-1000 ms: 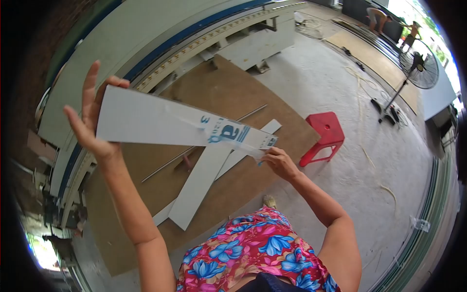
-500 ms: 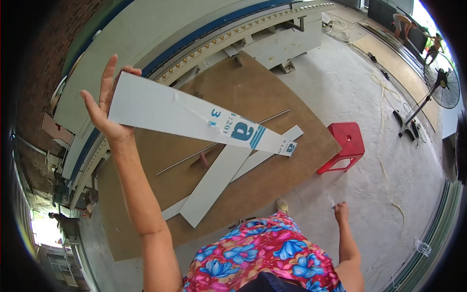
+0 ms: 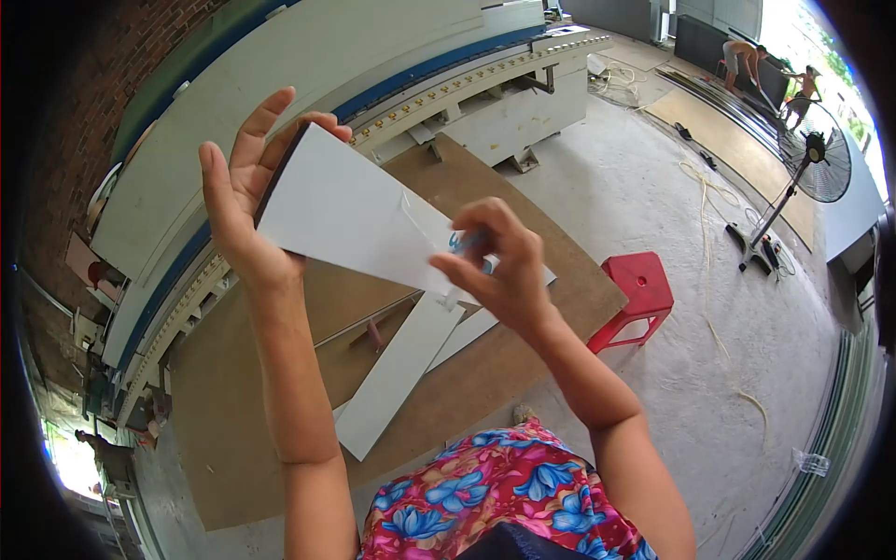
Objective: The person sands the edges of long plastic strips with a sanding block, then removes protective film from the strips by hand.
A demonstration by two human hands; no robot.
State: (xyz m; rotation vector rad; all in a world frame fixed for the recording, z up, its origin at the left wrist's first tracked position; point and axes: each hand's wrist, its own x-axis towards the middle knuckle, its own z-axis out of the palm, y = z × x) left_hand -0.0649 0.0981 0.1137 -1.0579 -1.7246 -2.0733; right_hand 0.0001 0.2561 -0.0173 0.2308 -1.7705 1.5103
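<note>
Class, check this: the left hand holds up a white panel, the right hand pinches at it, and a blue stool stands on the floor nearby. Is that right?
No. The head view shows the stool is red, not blue. The rest stands: the left hand holds up the white panel, the right hand pinches at it.

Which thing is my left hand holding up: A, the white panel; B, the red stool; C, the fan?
A: the left hand grips the panel by its end; the stool stands apart on the floor, untouched.
</note>
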